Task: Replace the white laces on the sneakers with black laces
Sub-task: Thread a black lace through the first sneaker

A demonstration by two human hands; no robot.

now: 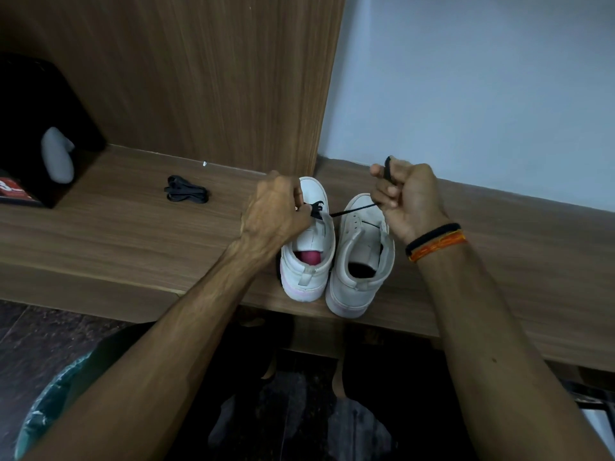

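over left sneaker (311, 247), black lace (352, 211) stretched sideways between hands.

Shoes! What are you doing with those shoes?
A person is threading a black lace into the left sneaker. The left hand pinches the lace at the eyelets, and the right hand grips the other end, pulling it tight across the right sneaker. A spare lace lies bundled on the wooden shelf.
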